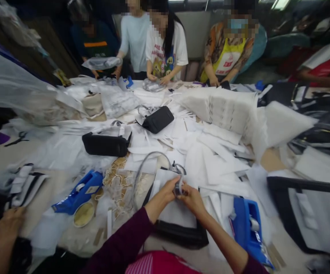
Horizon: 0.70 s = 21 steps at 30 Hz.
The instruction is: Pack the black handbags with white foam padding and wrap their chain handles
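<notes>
A black bag (182,236) lies on the table in front of me with a sheet of white foam (175,213) over its face. My left hand (168,191) and my right hand (193,198) meet above it. Both are closed on a bag strap (178,187), a dark piece with a pale wrap around it. Most of my fingertips are hidden behind it. From near there a grey wrapped loop (138,171) arcs out to the left.
Blue tape dispensers (82,192) (246,228) stand on both sides of me. A round tub (84,214) sits at the left. Two black bags (106,144) (157,120) lie ahead among foam sheets (210,163). A co-worker's hand (7,228) is at far left; several people stand across the table.
</notes>
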Each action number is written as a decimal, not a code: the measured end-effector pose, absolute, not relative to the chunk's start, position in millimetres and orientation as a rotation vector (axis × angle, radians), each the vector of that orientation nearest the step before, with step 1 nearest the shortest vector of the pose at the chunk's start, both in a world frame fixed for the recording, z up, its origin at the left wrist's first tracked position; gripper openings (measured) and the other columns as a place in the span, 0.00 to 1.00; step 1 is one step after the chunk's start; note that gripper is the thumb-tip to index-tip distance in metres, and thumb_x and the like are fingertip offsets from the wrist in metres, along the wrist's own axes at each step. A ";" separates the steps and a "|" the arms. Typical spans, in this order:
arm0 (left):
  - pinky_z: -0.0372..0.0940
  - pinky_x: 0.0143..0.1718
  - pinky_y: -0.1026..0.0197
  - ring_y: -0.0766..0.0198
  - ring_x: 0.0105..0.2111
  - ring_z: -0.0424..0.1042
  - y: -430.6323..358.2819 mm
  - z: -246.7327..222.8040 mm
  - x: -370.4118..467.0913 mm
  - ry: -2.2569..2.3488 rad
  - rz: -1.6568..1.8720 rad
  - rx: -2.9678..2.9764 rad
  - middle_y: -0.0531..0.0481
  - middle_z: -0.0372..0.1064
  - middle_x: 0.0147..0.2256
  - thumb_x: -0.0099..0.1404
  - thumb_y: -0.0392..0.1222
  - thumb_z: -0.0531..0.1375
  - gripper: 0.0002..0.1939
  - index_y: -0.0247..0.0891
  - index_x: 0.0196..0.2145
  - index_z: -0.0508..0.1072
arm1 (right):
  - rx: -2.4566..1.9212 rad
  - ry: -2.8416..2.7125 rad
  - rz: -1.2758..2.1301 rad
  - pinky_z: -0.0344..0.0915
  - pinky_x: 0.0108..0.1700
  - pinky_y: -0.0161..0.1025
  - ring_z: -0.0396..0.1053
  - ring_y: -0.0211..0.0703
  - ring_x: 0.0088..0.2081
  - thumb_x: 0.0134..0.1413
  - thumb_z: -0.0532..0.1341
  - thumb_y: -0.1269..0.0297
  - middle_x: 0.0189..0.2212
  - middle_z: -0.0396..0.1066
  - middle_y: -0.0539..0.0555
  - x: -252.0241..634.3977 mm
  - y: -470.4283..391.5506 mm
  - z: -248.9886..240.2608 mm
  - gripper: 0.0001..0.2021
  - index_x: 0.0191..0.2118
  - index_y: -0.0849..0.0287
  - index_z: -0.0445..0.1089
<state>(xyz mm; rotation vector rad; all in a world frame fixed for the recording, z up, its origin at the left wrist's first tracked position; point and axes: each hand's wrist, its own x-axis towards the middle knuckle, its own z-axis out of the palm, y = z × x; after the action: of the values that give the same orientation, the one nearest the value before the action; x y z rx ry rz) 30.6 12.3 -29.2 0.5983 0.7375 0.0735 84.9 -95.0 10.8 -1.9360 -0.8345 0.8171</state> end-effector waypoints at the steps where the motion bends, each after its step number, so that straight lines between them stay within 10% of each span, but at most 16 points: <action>1: 0.65 0.34 0.61 0.61 0.30 0.71 11.4 -29.6 31.9 0.763 0.098 0.635 0.44 0.70 0.26 0.58 0.48 0.61 0.15 0.31 0.29 0.72 | -1.970 -0.834 0.848 0.62 0.39 0.40 0.67 0.43 0.30 0.37 0.59 0.68 0.23 0.70 0.49 85.7 -94.7 9.2 0.06 0.25 0.57 0.72; 14: 0.55 0.31 0.63 0.65 0.28 0.61 10.1 -9.1 5.3 0.895 0.264 1.260 0.52 0.63 0.25 0.55 0.56 0.62 0.19 0.35 0.26 0.68 | -1.913 -0.609 0.893 0.55 0.27 0.34 0.61 0.37 0.22 0.39 0.60 0.64 0.16 0.63 0.44 99.9 -102.7 -3.1 0.04 0.22 0.58 0.66; 21: 0.50 0.27 0.63 0.68 0.24 0.57 -11.1 3.2 13.6 0.855 0.286 1.072 0.54 0.62 0.21 0.46 0.56 0.66 0.20 0.34 0.22 0.69 | -1.996 -0.695 0.691 0.62 0.35 0.37 0.66 0.39 0.30 0.40 0.59 0.65 0.33 0.71 0.51 116.2 -125.4 5.0 0.10 0.33 0.58 0.70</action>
<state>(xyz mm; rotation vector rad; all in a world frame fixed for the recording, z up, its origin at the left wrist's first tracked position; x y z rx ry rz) 13.6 -11.1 3.2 1.0719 0.8550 0.2865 116.2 -125.4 5.0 -1.9956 -0.6949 0.6911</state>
